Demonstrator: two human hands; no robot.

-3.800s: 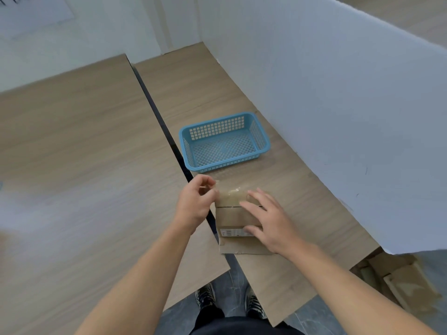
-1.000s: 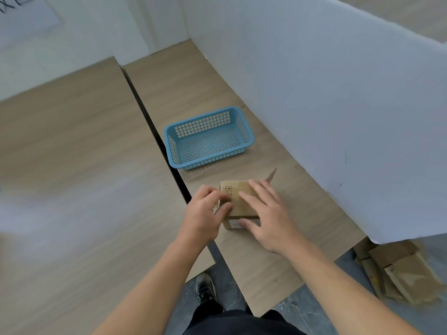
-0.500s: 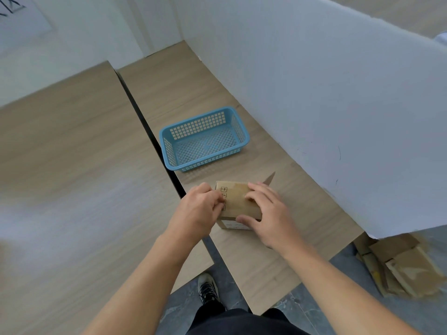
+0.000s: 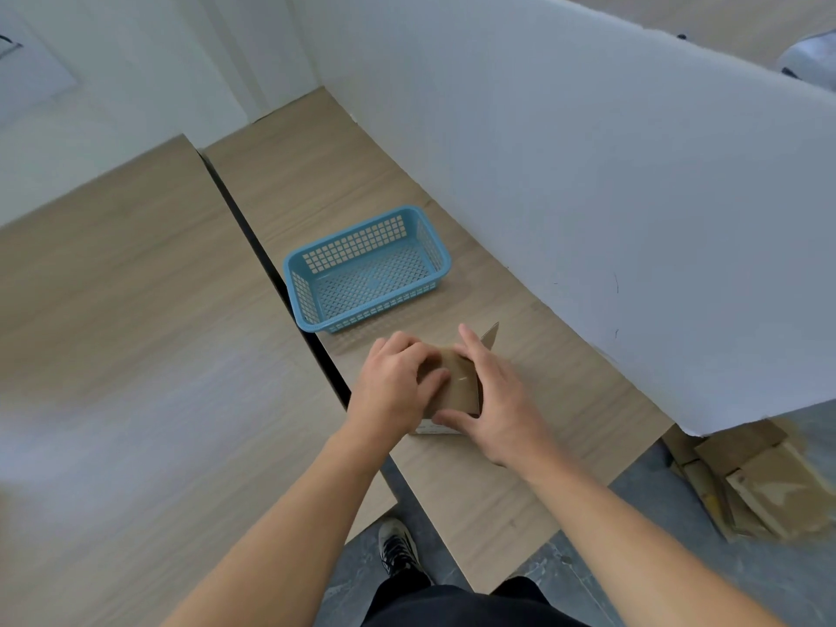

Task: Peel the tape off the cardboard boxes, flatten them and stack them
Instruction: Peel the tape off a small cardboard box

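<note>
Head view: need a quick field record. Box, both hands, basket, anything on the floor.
box: cardboard box on the right table, not yet flattened
flap: one flap sticks up at the box's far right corner
left hand: left hand, grip curled on the box's left top edge
right hand: right hand spans the box, thumb at the near edge, fingers over the top
basket: blue basket beyond the box, apart from it, nothing visible inside
floor: flattened cardboard pieces right of the table
</note>
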